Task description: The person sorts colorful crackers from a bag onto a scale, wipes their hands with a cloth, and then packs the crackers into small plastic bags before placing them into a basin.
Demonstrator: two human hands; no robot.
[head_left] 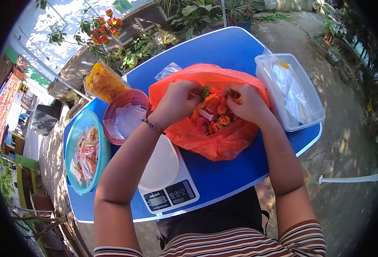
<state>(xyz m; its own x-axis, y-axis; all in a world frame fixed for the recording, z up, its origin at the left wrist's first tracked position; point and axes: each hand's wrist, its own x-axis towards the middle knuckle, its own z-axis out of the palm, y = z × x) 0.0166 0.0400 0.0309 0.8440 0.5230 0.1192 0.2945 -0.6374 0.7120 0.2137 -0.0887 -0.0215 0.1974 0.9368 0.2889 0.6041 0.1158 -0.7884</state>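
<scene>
A red plastic bag (216,152) stands wide on the table, its rim rolled outward. Inside lie many small crackers (212,113) in orange, yellow, pink and green, some shaped like lacy flowers. My left hand (180,103) reaches in from the left, fingers closed at a small green cracker (205,91). From the right comes my right hand (248,103), fingers curled together over the crackers; an orange bit shows beneath them, but what they pinch is partly hidden. In front of the bag, a white kitchen scale (186,171) is partly covered by my left forearm.
The blue table (223,180) also carries a teal basket (105,145) of filled packets, a red basket (139,95) with clear plastic bags, and a tub of yellow chips (105,83) at left. A clear box (315,107) holding plastic bags stands at the right edge.
</scene>
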